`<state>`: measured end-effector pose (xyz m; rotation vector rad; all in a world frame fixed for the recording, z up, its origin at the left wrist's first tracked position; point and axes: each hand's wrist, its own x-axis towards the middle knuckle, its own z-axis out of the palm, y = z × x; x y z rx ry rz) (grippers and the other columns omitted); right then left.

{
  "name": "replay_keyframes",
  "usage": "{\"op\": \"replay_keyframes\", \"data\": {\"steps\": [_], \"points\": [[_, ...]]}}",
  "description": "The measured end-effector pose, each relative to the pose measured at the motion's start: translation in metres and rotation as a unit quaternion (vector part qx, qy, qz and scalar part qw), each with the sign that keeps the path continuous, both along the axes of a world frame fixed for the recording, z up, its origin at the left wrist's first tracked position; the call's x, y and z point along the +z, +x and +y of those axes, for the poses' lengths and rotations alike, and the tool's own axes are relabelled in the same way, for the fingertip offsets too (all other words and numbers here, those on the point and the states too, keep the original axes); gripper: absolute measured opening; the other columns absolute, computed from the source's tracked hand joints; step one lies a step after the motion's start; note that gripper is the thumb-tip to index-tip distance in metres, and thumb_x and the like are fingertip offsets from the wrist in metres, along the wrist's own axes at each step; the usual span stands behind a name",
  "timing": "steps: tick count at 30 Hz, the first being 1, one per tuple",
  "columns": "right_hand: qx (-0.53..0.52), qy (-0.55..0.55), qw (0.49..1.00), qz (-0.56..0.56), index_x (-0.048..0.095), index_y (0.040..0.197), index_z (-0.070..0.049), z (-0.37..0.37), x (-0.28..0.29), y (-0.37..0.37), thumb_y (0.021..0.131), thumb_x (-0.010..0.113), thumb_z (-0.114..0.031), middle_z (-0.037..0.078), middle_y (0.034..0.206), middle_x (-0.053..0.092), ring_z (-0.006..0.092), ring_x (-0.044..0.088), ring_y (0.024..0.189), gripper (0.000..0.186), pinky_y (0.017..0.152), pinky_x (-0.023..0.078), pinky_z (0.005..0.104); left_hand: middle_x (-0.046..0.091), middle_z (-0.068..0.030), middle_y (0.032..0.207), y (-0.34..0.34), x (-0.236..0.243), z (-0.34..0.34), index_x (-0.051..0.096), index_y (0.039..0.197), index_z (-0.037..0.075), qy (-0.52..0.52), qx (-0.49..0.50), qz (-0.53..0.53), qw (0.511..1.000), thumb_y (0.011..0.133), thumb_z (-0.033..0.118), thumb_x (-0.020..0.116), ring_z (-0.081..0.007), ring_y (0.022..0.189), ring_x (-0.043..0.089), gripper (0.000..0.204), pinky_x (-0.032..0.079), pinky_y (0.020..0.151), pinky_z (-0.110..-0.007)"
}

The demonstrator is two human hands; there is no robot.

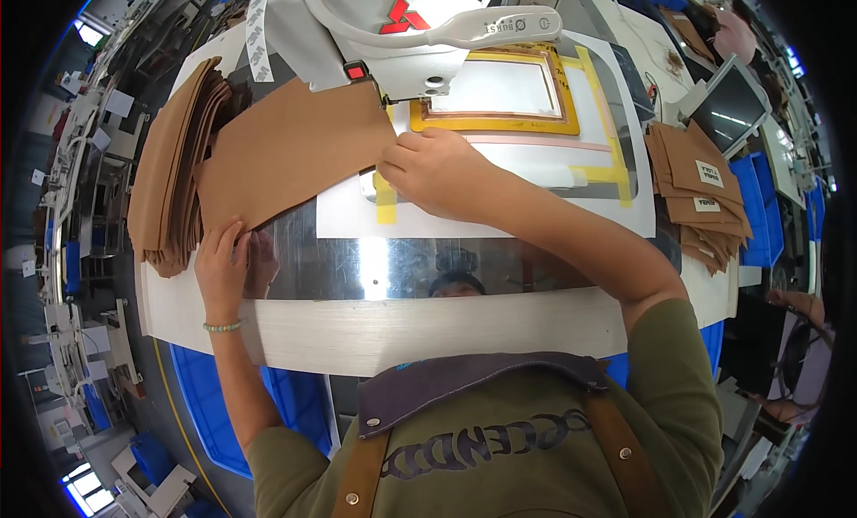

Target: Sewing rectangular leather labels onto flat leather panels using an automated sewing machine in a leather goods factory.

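A flat brown fabric panel (299,143) lies slanted across the work surface, its upper right part reaching under the head of a white sewing machine (384,40). My left hand (223,259) pinches the panel's lower left edge, beside a thick pile of brown fabric pieces (174,170). At the panel's right edge, just below the machine head, my right hand (437,174) has its fingers closed together on the cloth; the fingertips are partly hidden. A yellow rectangular frame (500,127) with a clear middle lies behind my right hand, on a white sheet (536,219) with yellow tape.
A shiny metal plate (402,272) covers the near middle of the pale table (428,330). To the right are brown pieces with white labels (701,187), a screen (732,103) and a blue bin (759,210). Another blue bin (205,411) stands below the table's near left edge.
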<state>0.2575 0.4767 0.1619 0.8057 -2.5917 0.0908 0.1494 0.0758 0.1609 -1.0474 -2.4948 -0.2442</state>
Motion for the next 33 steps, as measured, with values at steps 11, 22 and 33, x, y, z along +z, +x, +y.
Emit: {"op": "replay_keyframes", "data": {"steps": [11,22,33], "points": [[-0.029,0.053,0.993,0.105,0.071,0.083,-0.011,-0.010,-0.017,-0.030,0.078,0.076,-0.012,0.000,0.085,0.061,0.0183,0.064,0.088,0.008,0.071,0.051,0.0311,0.074,-0.0099,0.107,-0.013,-0.011,-0.028,0.074,0.106,-0.001,-0.044,0.010,0.038,0.998,0.090,-0.001,0.073,-0.0310,0.101,0.071,0.016,0.059,0.089,-0.042],[-0.061,0.052,0.991,0.107,0.067,0.088,-0.010,0.071,-0.003,0.021,0.080,0.072,-0.010,0.002,0.091,0.062,0.0176,0.066,0.092,0.010,0.074,0.054,0.0320,0.070,-0.0098,0.111,-0.066,0.000,0.076,0.076,0.120,0.001,-0.060,-0.175,0.087,0.979,0.086,0.000,0.069,-0.0297,0.100,0.066,0.034,0.055,0.087,-0.039],[-0.165,0.160,0.971,0.065,0.064,0.080,-0.008,0.198,0.000,0.116,0.078,0.071,-0.006,0.003,0.092,0.062,0.0189,0.064,0.093,0.007,0.071,0.054,0.0318,0.063,-0.0092,0.099,-0.057,-0.005,0.222,0.073,0.122,0.000,-0.042,-0.363,0.094,0.926,0.085,0.002,0.069,-0.0261,0.094,0.064,0.037,0.054,0.084,-0.038]]}}
